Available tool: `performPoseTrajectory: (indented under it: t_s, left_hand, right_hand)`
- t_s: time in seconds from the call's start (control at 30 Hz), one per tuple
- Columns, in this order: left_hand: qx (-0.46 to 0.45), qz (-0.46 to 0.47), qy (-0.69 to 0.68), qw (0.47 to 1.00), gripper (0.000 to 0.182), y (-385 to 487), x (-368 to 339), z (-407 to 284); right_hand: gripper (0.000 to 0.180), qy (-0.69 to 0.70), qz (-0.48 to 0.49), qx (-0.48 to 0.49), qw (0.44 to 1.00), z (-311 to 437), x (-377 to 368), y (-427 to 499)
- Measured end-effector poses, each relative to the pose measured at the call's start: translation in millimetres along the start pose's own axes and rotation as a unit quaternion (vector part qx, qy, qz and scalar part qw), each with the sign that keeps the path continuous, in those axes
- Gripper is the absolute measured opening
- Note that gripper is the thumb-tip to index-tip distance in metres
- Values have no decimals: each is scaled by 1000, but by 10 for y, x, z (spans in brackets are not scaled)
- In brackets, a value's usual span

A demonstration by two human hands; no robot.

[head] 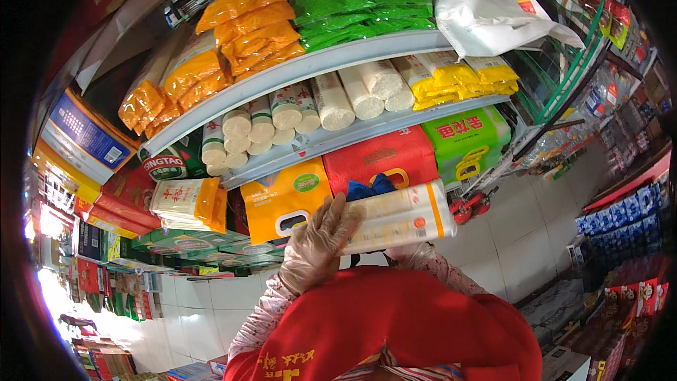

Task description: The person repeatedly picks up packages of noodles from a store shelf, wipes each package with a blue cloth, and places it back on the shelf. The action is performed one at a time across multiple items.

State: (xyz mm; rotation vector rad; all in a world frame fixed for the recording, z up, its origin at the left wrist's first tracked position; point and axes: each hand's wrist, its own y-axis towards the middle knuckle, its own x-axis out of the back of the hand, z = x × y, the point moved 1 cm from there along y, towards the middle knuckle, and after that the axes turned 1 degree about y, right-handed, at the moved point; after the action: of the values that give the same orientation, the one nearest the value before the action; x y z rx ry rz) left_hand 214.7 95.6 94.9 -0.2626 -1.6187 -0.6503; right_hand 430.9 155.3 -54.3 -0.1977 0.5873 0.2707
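Note:
Packs of dried noodles in pale wrapping with an orange stripe lie across in front of my chest. My left hand, in a clear plastic glove, holds their left end, fingers spread over the top. My right hand, also gloved, is under the right part of the packs, mostly hidden by them. Just beyond the packs is a blue thing, partly covered. Round noodle bundles lie stacked on the middle shelf, with yellow-ended packs at their right.
Orange-ended packs and green bags fill the upper shelf beside a white sack. Below stand orange, red and green packages. More noodle packs rest on cartons at left. A green wire rack stands right.

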Motion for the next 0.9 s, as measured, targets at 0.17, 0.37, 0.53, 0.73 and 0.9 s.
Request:
performPoseTrajectory:
  t_s: [0.17, 0.37, 0.53, 0.73, 0.9]
  left_hand:
    - [-20, -7, -67, 998, 88, 22, -145, -35]
    - [100, -103, -456, 878, 94, -416, -718, 60]
    - [383, -90, -819, 418, 80, -782, -1030, -17]
    - [406, 72, -855, 315, 63, -692, -901, -45]
    - [403, 87, -870, 271, 54, -726, -759, 24]
  right_hand:
    - [66, 93, -46, -24, 994, 49, -27, -23]
    - [64, 135, -83, -32, 987, 47, -2, -31]
    - [62, 153, -108, -41, 981, -5, 30, -72]
    - [61, 145, -133, -53, 979, -85, 120, -166]
    - [59, 141, -141, -58, 978, -177, 97, -167]
